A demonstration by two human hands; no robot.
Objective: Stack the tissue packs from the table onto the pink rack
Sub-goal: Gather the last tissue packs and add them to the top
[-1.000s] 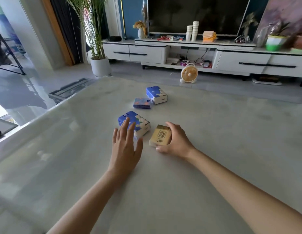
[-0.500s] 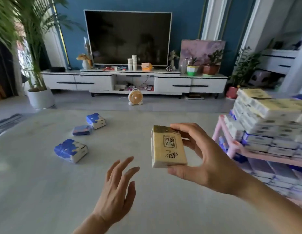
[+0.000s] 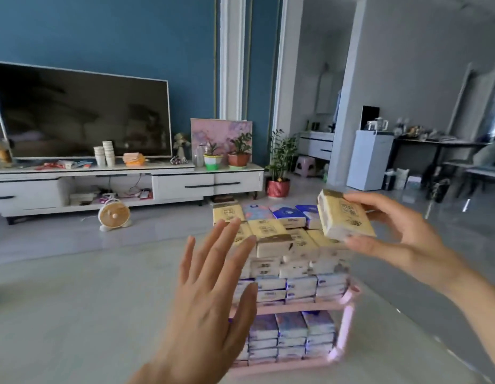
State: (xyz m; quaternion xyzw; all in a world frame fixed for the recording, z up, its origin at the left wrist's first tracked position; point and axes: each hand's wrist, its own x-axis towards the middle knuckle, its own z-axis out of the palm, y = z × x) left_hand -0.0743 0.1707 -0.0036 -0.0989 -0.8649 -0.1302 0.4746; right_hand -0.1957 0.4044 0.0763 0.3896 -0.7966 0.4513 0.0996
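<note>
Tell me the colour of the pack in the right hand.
The pack is pale yellow with a gold top edge; the head view shows it.

The tissue pack point(image 3: 347, 217) in the right hand point(image 3: 407, 242) was pale yellow, with a gold band and dark printed characters. Just below it, the pink rack point(image 3: 344, 333) carried matching yellow packs point(image 3: 268, 228) on top, white packs point(image 3: 299, 285) edged in blue beneath them, and blue-and-lilac patterned packs point(image 3: 290, 324) lowest, beside the left hand point(image 3: 210, 297). Beyond both hands rose a teal-blue wall point(image 3: 102, 37).
</note>
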